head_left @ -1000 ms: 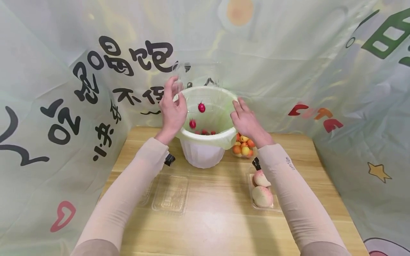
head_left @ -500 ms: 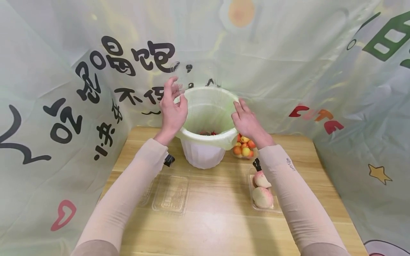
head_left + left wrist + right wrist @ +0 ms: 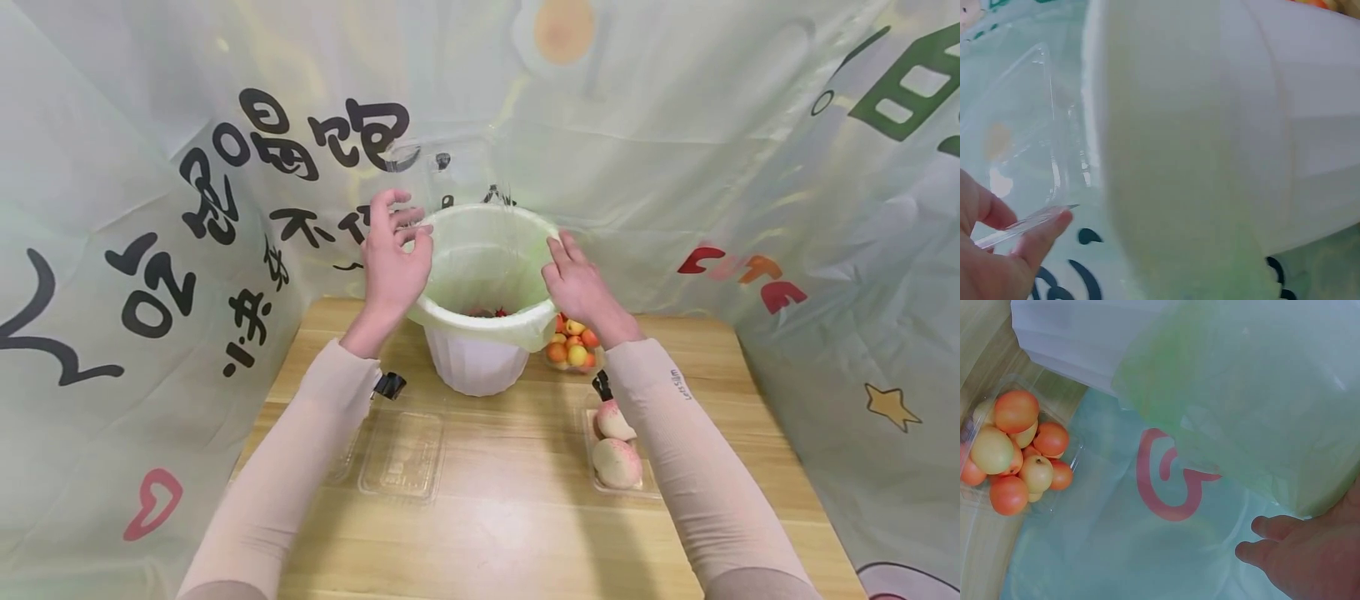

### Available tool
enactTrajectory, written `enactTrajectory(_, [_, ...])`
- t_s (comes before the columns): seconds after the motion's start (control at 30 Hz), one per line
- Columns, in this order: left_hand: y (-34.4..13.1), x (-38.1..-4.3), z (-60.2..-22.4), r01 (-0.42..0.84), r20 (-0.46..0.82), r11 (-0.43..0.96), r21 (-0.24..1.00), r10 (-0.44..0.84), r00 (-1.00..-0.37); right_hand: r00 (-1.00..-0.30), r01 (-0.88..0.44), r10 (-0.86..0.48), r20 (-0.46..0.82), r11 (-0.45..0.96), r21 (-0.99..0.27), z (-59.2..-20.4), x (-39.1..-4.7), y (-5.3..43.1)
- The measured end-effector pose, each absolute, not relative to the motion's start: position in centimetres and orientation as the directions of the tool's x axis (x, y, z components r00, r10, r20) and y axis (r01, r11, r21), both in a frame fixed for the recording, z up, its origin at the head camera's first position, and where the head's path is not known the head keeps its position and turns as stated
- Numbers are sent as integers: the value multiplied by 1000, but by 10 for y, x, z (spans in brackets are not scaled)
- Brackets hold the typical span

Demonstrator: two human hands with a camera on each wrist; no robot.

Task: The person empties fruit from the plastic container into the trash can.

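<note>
A white bin (image 3: 480,367) with a pale green liner bag (image 3: 534,332) over its rim stands at the back of the table. Small red fruits (image 3: 500,313) lie at its bottom, mostly hidden by the front rim. At the left, my left hand (image 3: 396,262) pinches the edge of a clear plastic box (image 3: 1022,131) between thumb and fingers, tilted above the far rim. My right hand (image 3: 577,283) holds the bin's right rim; in the right wrist view two fingers (image 3: 1275,528) show outside the bag, and the thumb is hidden there.
A clear punnet of orange and yellow fruits (image 3: 1013,450) stands right of the bin. Nearer, a clear tray holds peaches (image 3: 617,462). A clear plastic tray (image 3: 401,454) lies front left, another partly under the left sleeve. Printed cloth walls (image 3: 645,183) enclose the wooden table (image 3: 502,517).
The red fruits dropped from the clear box into the bin. My left hand, still holding the box, has shifted slightly left. The right hand stays at the rim.
</note>
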State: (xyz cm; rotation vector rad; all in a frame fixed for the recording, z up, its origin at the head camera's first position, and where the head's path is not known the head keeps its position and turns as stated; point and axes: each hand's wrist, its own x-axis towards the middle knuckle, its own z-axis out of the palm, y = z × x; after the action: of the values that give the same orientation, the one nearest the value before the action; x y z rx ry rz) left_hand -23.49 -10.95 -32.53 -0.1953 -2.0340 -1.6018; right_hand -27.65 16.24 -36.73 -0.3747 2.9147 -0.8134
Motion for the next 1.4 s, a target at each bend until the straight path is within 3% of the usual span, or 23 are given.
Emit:
enactTrajectory(0.37, [-105,-186,-322,341,364,295,893,-28,-931,-965,-217,-262,-15,827,-519,-368,-277,163])
enactTrajectory(1.4, [-93,-95,-412,319,319,290,902,46,-947,-965,-212,-261,-24,832,-512,-367,-275,162])
